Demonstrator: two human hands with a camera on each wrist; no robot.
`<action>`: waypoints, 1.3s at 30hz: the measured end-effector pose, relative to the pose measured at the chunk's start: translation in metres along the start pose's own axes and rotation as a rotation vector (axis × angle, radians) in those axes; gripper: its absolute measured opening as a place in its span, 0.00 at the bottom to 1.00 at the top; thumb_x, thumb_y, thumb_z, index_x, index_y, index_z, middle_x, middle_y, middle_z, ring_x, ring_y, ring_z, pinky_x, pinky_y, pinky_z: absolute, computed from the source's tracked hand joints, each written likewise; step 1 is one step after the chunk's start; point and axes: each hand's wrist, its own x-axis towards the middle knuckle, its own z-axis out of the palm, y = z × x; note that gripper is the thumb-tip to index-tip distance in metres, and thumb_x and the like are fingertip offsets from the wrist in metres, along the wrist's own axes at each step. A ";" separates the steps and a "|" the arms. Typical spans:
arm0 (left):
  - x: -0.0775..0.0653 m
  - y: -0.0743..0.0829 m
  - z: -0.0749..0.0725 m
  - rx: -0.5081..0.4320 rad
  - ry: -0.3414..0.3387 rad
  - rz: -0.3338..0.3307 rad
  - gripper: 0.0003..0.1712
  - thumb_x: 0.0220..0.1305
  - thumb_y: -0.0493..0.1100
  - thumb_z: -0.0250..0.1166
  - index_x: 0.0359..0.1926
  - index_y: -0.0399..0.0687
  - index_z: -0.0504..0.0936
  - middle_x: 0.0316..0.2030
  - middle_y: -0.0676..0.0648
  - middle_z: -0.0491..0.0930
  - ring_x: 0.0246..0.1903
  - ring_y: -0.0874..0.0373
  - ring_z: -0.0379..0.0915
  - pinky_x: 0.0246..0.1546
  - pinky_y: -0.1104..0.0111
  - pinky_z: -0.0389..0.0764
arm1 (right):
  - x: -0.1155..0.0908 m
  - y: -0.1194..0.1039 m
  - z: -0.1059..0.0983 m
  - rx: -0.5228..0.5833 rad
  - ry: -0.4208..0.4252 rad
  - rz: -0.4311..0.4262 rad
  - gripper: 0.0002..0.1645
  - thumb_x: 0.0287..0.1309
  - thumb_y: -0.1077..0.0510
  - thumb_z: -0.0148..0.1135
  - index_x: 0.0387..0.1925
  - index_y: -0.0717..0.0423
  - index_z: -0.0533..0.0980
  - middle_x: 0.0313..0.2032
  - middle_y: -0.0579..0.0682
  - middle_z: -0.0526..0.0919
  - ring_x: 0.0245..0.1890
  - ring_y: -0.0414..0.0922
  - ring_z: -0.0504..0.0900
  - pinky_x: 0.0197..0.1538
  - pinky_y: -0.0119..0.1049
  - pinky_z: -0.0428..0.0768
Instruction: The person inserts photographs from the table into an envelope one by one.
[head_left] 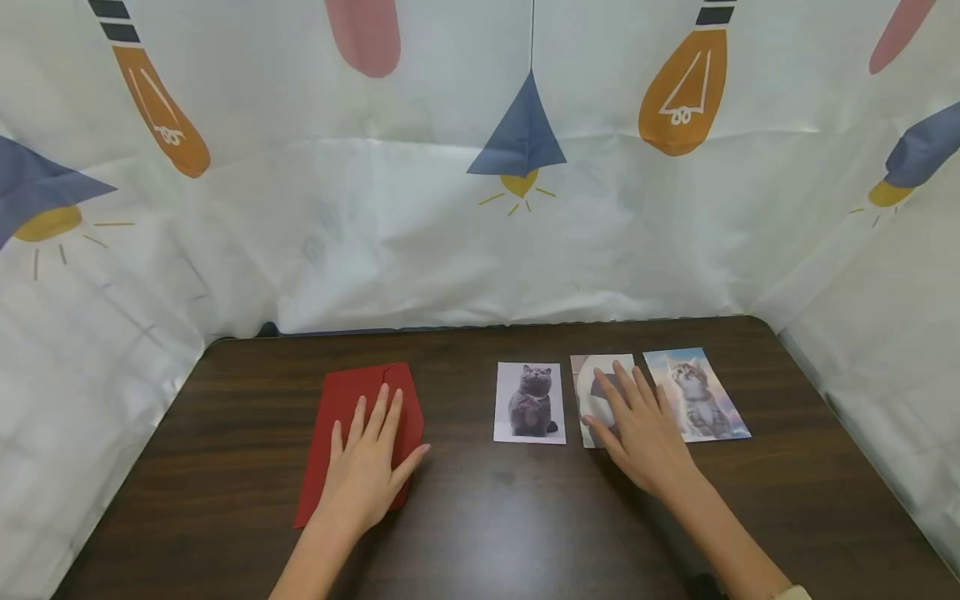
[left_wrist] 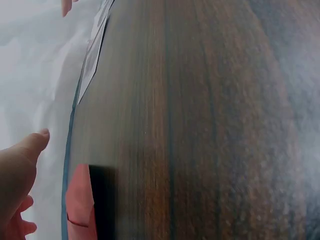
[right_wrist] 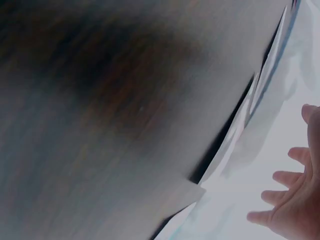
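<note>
My left hand, fingers spread, is over a red envelope on the left of the table in the head view. In the left wrist view the envelope's edge rises slightly off the wood, below the thumb. My right hand has its fingers spread over the middle one of three cat pictures, a card whose centre they partly hide. To its left lies a card with a grey cat sitting; to its right, one with a striped kitten against a pastel sky. Neither hand grips anything.
The dark wooden table has rounded far corners. A white cloth printed with lamps and bulbs hangs behind it and along both sides. A small dark object shows beside the right forearm at the near edge.
</note>
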 end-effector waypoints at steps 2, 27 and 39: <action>0.000 -0.003 0.000 -0.012 -0.027 -0.018 0.52 0.73 0.64 0.64 0.84 0.42 0.54 0.82 0.34 0.51 0.79 0.26 0.45 0.72 0.27 0.47 | 0.002 -0.001 0.001 0.021 -0.005 -0.005 0.42 0.73 0.44 0.62 0.80 0.56 0.62 0.78 0.67 0.61 0.78 0.71 0.58 0.74 0.73 0.58; -0.001 -0.025 -0.001 -0.033 -0.067 -0.105 0.49 0.73 0.56 0.67 0.79 0.31 0.59 0.78 0.26 0.56 0.74 0.20 0.51 0.67 0.26 0.59 | 0.029 -0.013 0.015 0.134 0.031 -0.062 0.32 0.74 0.54 0.64 0.72 0.65 0.71 0.69 0.68 0.74 0.67 0.67 0.75 0.68 0.63 0.74; -0.001 -0.031 -0.001 -0.010 -0.109 -0.151 0.45 0.72 0.57 0.67 0.78 0.36 0.65 0.77 0.26 0.57 0.73 0.19 0.51 0.61 0.20 0.60 | 0.040 -0.010 0.023 0.095 0.077 -0.100 0.28 0.72 0.56 0.66 0.67 0.68 0.75 0.57 0.66 0.80 0.54 0.62 0.81 0.59 0.57 0.79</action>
